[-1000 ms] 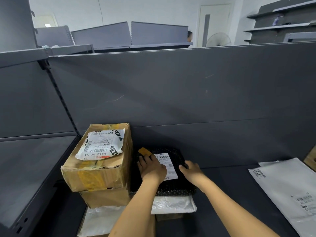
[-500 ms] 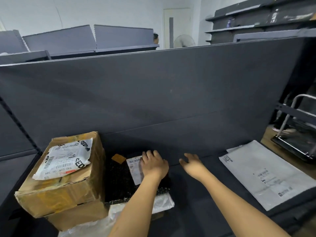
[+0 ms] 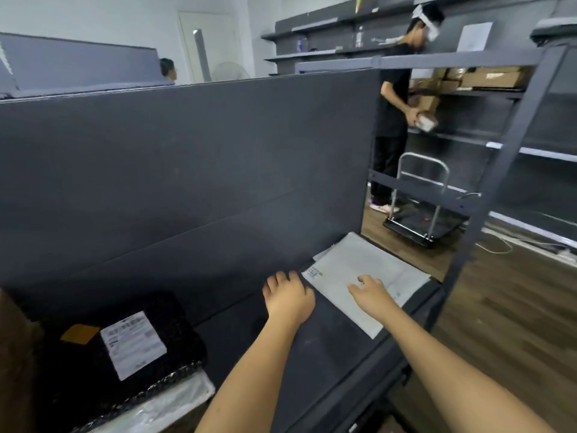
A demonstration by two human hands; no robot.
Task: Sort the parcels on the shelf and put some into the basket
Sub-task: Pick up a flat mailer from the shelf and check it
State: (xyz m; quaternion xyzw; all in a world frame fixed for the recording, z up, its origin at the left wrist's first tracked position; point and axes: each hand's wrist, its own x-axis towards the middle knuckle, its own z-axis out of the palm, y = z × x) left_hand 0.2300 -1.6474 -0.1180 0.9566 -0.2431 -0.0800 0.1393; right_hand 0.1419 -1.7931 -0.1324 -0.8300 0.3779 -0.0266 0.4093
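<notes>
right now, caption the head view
Left hand and right hand at a flat white plastic mailer on a dark grey shelf

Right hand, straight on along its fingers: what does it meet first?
Probably the white mailer: the right hand is over it, fingers aimed forward-left; contact is unclear. Beyond it, the shelf's grey back panel.

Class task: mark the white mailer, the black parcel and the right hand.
white mailer [image 3: 368,260], head view, bare upper face.
black parcel [image 3: 175,326], head view, wrap beside its label.
right hand [image 3: 373,294], head view, back of hand.
</notes>
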